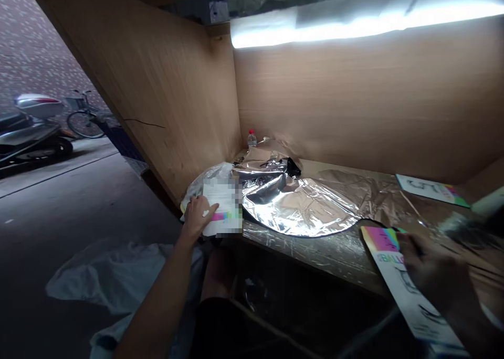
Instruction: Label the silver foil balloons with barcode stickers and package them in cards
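My left hand (198, 215) rests with its fingers apart on a white printed sheet (222, 201) with a rainbow strip, partly blurred out, at the left end of the bench. At the right front, my right hand (429, 264) has its fingers closed over a long white card (409, 291) with a rainbow top, lettering and dark shapes. Between the hands lies shiny foil material (299, 207) with a dark edge. A similar card (431, 189) lies flat at the back right.
A small bottle with a red cap (252, 139) stands in the back corner. Wooden panels (177, 81) enclose the bench (315, 254) at the left and back, under a bright light. White plastic (114, 280) lies low at the left. A scooter (35, 128) and bicycle stand outside.
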`<move>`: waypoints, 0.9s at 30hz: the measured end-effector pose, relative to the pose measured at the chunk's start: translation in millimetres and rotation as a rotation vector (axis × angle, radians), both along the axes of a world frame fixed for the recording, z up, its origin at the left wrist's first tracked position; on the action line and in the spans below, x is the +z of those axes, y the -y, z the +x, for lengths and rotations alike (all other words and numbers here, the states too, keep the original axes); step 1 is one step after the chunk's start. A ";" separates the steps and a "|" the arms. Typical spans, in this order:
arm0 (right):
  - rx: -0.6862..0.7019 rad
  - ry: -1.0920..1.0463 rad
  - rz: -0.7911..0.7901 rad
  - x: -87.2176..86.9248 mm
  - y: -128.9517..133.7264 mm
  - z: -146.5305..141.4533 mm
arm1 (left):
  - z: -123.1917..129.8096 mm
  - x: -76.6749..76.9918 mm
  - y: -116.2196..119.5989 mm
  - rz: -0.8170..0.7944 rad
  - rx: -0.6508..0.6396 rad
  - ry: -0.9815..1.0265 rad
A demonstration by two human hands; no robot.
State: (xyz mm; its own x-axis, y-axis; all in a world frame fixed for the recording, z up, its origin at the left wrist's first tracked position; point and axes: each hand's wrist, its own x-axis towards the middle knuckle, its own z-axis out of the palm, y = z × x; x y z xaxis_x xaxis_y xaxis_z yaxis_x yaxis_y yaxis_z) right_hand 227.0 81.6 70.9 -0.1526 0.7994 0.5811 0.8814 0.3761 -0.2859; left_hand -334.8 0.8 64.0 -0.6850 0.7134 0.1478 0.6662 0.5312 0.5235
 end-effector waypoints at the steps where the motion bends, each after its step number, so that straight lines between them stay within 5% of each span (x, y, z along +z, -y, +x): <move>1: 0.030 -0.003 -0.026 1.7 3.9 -13.8 | 1.0 -0.8 -1.1 0.015 0.004 0.016; 10: 0.305 -0.173 -0.254 -1.7 21.5 -79.9 | -19.7 18.0 7.7 0.149 -0.029 0.147; 20: 0.397 -0.178 -0.417 -13.2 39.5 -100.9 | 14.4 9.4 -17.5 -0.032 0.116 0.005; 27: 0.431 -0.210 -0.462 -19.3 47.3 -115.2 | 13.7 19.4 -23.4 0.101 0.114 0.111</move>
